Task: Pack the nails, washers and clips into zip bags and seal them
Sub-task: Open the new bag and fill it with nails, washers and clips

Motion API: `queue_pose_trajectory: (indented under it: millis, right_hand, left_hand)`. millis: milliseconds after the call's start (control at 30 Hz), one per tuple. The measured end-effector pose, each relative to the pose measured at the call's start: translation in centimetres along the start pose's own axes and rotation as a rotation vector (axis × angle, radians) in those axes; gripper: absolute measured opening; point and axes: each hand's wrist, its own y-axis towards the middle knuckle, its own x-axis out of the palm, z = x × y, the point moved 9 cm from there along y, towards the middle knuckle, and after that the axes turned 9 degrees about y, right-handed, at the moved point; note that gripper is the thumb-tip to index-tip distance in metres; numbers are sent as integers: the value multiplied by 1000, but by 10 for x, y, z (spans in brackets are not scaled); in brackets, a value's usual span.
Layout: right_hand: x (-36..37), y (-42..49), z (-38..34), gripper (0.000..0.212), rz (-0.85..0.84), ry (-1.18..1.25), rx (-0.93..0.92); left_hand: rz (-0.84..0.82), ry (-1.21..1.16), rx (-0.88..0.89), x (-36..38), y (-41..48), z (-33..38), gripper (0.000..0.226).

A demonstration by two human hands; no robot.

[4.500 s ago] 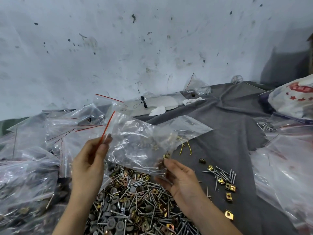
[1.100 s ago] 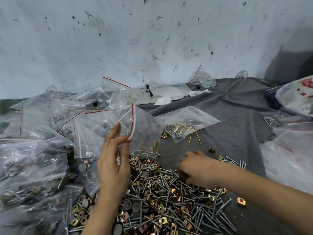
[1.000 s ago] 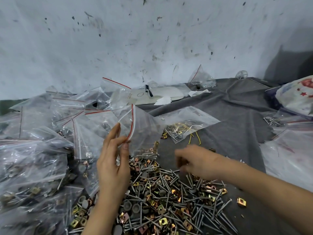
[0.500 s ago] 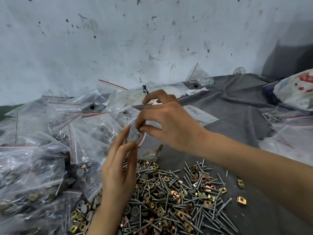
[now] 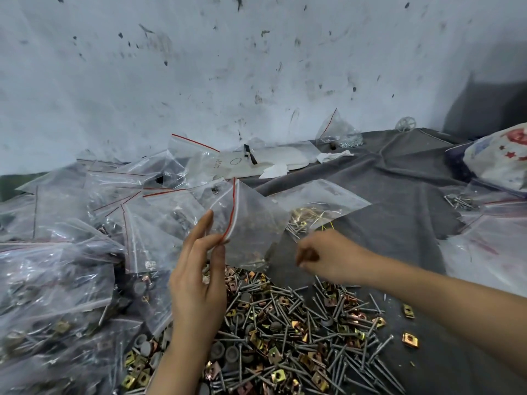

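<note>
Just above the heap [image 5: 285, 323] of nails, washers and clips, the left hand [image 5: 196, 283] pinches a zip bag [image 5: 253, 223] by its red-striped edge; the right hand [image 5: 328, 256], blurred with fingers curled, hovers beside bare grey cloth [image 5: 399, 201].

The right grip [image 5: 322, 256] is blurred; whether it pinches anything is unclear. The printed bag [image 5: 502, 163] runs off the right edge.

Two hands [image 5: 196, 283] [image 5: 328, 256], one held bag [image 5: 253, 223]

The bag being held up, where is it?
In the head view, the bag is near the middle, pinched by the left hand above the pile of nails, just left of the right hand.
</note>
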Motion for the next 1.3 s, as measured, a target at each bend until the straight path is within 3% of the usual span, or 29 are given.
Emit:
queue_pose_trajectory:
  millis: [133,300,633,767,833,900,1000,1067,1167,1300]
  right_hand:
    - [32,-11,13,12,-115,-3,41]
    - [44,-16,-13,16,-60,-18,-146]
    - [51,-11,-19,17,-58,-169,-158]
    - [51,-12,-21,18,19,-189,-221]
    - [46,-11,-18,14,90,-45,-213]
    - [37,-7,-5,10,155,199,-87]
    - [41,-1,24,15,166,930,226]
    - [45,1,29,11,157,1263,334]
    - [44,3,32,6,191,1389,366]
    - [41,1,33,2,223,1359,334]
  left_hand:
    - [8,-27,-15,0,0,-3,15]
    - [13,-35,-10,1,-1,-7,18]
    - [94,-65,-165,-5,-1,-25,18]
    - [91,-14,-217,-7,-1,-27,17]
    - [89,-14,-242,-7,-2,-29,15]
    - [89,-1,-251,-8,-2,-29,16]
    - [94,16,-249,-8,-1,-27,19]
    - [102,36,-239,-9,-1,-26,18]
    - [103,39,-242,-9,-1,-26,19]
    - [106,49,-249,-10,0,-27,21]
